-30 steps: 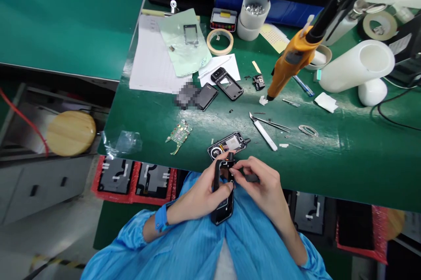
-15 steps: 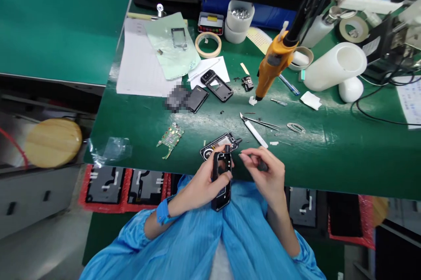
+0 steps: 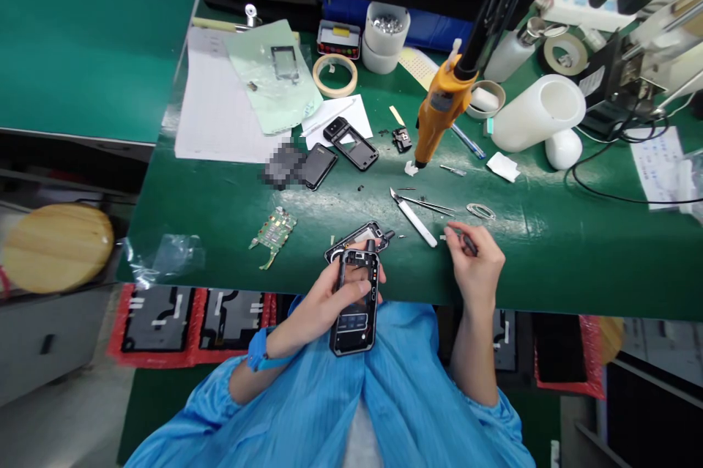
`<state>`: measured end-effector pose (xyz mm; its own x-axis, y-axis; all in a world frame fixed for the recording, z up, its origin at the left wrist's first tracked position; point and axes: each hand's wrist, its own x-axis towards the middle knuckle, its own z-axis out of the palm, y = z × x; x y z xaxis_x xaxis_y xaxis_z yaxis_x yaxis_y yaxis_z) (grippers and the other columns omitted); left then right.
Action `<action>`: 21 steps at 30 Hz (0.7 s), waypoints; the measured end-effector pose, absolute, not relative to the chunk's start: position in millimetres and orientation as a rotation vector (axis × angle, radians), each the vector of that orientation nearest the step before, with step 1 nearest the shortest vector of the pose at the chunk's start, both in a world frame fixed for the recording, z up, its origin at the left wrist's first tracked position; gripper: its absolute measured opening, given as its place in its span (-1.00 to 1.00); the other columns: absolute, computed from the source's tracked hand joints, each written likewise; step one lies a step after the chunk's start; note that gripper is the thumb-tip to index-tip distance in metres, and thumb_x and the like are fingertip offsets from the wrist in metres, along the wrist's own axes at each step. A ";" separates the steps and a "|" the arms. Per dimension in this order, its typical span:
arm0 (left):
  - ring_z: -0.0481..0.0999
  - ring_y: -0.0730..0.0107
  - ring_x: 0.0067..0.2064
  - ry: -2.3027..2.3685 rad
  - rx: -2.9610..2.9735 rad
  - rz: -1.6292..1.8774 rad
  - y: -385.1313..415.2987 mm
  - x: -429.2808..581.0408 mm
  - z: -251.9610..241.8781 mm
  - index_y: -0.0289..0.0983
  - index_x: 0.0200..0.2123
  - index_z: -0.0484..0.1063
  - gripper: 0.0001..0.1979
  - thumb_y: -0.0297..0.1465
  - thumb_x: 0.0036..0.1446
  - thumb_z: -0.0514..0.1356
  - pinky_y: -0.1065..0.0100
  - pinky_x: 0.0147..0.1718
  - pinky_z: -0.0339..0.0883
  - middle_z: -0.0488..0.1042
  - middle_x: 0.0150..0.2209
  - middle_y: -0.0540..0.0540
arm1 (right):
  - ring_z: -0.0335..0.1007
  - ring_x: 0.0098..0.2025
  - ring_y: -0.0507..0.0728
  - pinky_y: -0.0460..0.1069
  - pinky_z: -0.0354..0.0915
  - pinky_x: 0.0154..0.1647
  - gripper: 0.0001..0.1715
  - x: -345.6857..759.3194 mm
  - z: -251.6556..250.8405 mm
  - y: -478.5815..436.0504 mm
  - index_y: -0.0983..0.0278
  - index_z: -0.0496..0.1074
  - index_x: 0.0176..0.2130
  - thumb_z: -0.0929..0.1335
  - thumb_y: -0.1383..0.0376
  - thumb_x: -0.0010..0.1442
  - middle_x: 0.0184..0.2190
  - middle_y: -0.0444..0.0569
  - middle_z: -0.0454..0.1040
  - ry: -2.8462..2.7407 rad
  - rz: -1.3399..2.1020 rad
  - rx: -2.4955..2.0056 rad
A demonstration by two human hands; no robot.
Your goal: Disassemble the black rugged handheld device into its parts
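On the green tabletop [image 3: 576,263] lie an orange driver [image 3: 436,113], a circuit board [image 3: 272,228] and a white scraper [image 3: 414,215]. The left hand [image 3: 335,299] is clamped on the unclosed phone shell [image 3: 356,303] at the near edge; its mating frame [image 3: 356,237] lies just beyond. The right hand [image 3: 477,263] pinches a small dark tool [image 3: 468,242].

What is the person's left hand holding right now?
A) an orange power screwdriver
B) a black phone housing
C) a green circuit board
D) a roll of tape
B: the left hand grips the black phone housing at the table edge, while the orange screwdriver, tape roll and green circuit board all sit untouched away from it.
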<state>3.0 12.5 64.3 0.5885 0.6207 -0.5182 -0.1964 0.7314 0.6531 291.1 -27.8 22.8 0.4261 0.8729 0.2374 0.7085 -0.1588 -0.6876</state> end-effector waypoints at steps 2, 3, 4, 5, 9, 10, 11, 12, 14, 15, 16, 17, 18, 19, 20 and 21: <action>0.68 0.38 -0.27 0.794 0.570 0.526 12.0 4.1 62.6 -0.24 0.44 0.44 -0.19 -0.07 0.24 0.53 0.46 -0.34 0.51 0.72 -0.01 -0.21 | 0.32 -0.41 0.11 0.02 0.32 -0.34 -0.64 304.9 19.5 -24.5 0.17 0.75 -0.05 0.47 -0.02 0.50 -0.36 -0.11 0.47 -1.322 0.269 -1.946; 0.67 0.38 -0.28 0.787 0.566 0.527 12.0 4.4 62.2 -0.23 0.45 0.44 -0.19 -0.07 0.24 0.53 0.46 -0.35 0.50 0.72 0.00 -0.21 | 0.31 -0.42 0.11 0.03 0.31 -0.34 -0.60 310.0 17.6 -22.6 0.17 0.75 -0.06 0.47 -0.06 0.49 -0.37 -0.11 0.46 -1.318 0.272 -1.952; 0.67 0.38 -0.28 0.783 0.562 0.531 12.0 4.6 62.1 -0.22 0.46 0.44 -0.18 -0.08 0.24 0.52 0.47 -0.36 0.49 0.72 0.00 -0.21 | 0.30 -0.42 0.11 0.03 0.32 -0.33 -0.57 313.8 15.8 -20.8 0.17 0.75 -0.08 0.47 -0.10 0.49 -0.38 -0.12 0.45 -1.316 0.276 -1.956; 0.67 0.38 -0.28 0.780 0.556 0.539 12.0 4.5 62.2 -0.22 0.46 0.44 -0.19 -0.08 0.24 0.53 0.47 -0.36 0.50 0.72 0.00 -0.21 | 0.30 -0.42 0.11 0.04 0.33 -0.32 -0.53 316.3 14.4 -19.0 0.17 0.74 -0.11 0.46 -0.13 0.48 -0.38 -0.11 0.45 -1.311 0.280 -1.959; 0.67 0.37 -0.25 0.776 0.538 0.550 10.9 2.9 61.2 -0.23 0.45 0.45 -0.20 -0.09 0.26 0.52 0.47 -0.35 0.52 0.71 0.03 -0.22 | 0.37 -0.35 0.14 0.06 0.36 -0.27 -0.44 315.6 15.6 -14.0 0.18 0.65 -0.25 0.46 -0.23 0.45 -0.31 -0.04 0.53 -1.275 0.295 -1.951; 0.68 0.35 -0.25 0.776 0.537 0.546 10.5 2.4 60.7 -0.23 0.46 0.43 -0.20 -0.09 0.26 0.51 0.46 -0.36 0.52 0.71 0.04 -0.24 | 0.37 -0.35 0.14 0.06 0.36 -0.28 -0.43 313.2 17.5 -13.6 0.18 0.63 -0.26 0.46 -0.23 0.45 -0.30 -0.03 0.54 -1.264 0.307 -1.938; 0.69 0.32 -0.23 0.776 0.535 0.540 10.0 2.0 60.3 -0.23 0.48 0.41 -0.19 -0.09 0.27 0.50 0.45 -0.36 0.52 0.70 0.05 -0.25 | 0.39 -0.34 0.14 0.05 0.35 -0.30 -0.43 309.9 19.9 -13.6 0.17 0.61 -0.26 0.45 -0.23 0.45 -0.30 -0.03 0.56 -1.251 0.323 -1.920; 0.71 0.30 -0.22 0.774 0.534 0.535 9.7 1.8 60.1 -0.22 0.50 0.39 -0.17 -0.09 0.28 0.49 0.44 -0.37 0.53 0.70 0.06 -0.26 | 0.41 -0.34 0.14 0.04 0.35 -0.32 -0.44 306.0 22.5 -14.2 0.17 0.60 -0.26 0.45 -0.23 0.46 -0.28 -0.02 0.58 -1.235 0.342 -1.898; 0.72 0.28 -0.21 0.763 0.526 0.538 9.5 1.9 60.9 -0.20 0.53 0.36 -0.15 -0.10 0.29 0.49 0.45 -0.37 0.53 0.70 0.05 -0.25 | 0.44 -0.35 0.12 0.02 0.33 -0.37 -0.47 296.5 28.5 -16.6 0.17 0.60 -0.24 0.47 -0.19 0.46 -0.27 -0.03 0.61 -1.190 0.379 -1.847; 0.71 0.28 -0.21 0.753 0.520 0.542 9.7 2.2 62.0 -0.20 0.53 0.36 -0.16 -0.11 0.29 0.49 0.45 -0.37 0.53 0.70 0.03 -0.24 | 0.45 -0.38 0.11 0.00 0.32 -0.40 -0.50 291.2 31.7 -18.4 0.18 0.60 -0.23 0.48 -0.17 0.46 -0.29 -0.04 0.62 -1.162 0.399 -1.821; 0.71 0.29 -0.22 0.741 0.512 0.545 10.2 2.8 63.6 -0.20 0.53 0.37 -0.16 -0.12 0.29 0.49 0.45 -0.37 0.54 0.70 0.00 -0.23 | 0.46 -0.40 0.09 -0.01 0.32 -0.42 -0.53 285.5 35.1 -20.4 0.18 0.61 -0.21 0.50 -0.15 0.46 -0.32 -0.06 0.62 -1.132 0.419 -1.794; 0.70 0.30 -0.22 0.727 0.503 0.545 10.9 3.5 65.5 -0.20 0.52 0.38 -0.17 -0.13 0.29 0.50 0.44 -0.35 0.55 0.69 -0.02 -0.21 | 0.48 -0.42 0.09 -0.01 0.33 -0.42 -0.56 279.6 38.8 -22.5 0.18 0.61 -0.19 0.51 -0.13 0.46 -0.35 -0.08 0.62 -1.103 0.440 -1.765; 0.70 0.30 -0.23 0.710 0.496 0.545 11.8 4.4 67.7 -0.20 0.51 0.40 -0.17 -0.13 0.27 0.51 0.43 -0.35 0.57 0.69 -0.05 -0.19 | 0.52 -0.43 0.09 -0.01 0.36 -0.42 -0.58 273.5 42.7 -24.6 0.18 0.62 -0.16 0.53 -0.11 0.45 -0.36 -0.09 0.63 -1.079 0.464 -1.735; 0.69 0.31 -0.23 0.698 0.489 0.544 12.9 5.3 70.0 -0.20 0.50 0.41 -0.18 -0.13 0.26 0.52 0.42 -0.34 0.58 0.68 -0.06 -0.18 | 0.57 -0.41 0.11 -0.01 0.41 -0.40 -0.60 267.1 46.9 -26.7 0.18 0.63 -0.14 0.55 -0.09 0.43 -0.36 -0.09 0.65 -1.062 0.493 -1.705; 0.68 0.32 -0.23 0.692 0.485 0.541 14.1 6.3 72.5 -0.20 0.49 0.42 -0.18 -0.14 0.25 0.53 0.40 -0.32 0.59 0.68 -0.07 -0.17 | 0.60 -0.40 0.12 0.00 0.45 -0.38 -0.61 260.6 51.4 -28.6 0.17 0.64 -0.12 0.57 -0.08 0.42 -0.35 -0.08 0.66 -1.053 0.528 -1.673; 0.68 0.33 -0.23 0.691 0.485 0.539 15.2 7.3 74.8 -0.20 0.49 0.42 -0.19 -0.16 0.25 0.53 0.40 -0.30 0.60 0.68 -0.08 -0.16 | 0.61 -0.40 0.12 0.00 0.46 -0.38 -0.61 254.0 56.0 -30.3 0.17 0.65 -0.11 0.59 -0.08 0.40 -0.35 -0.08 0.67 -1.053 0.568 -1.644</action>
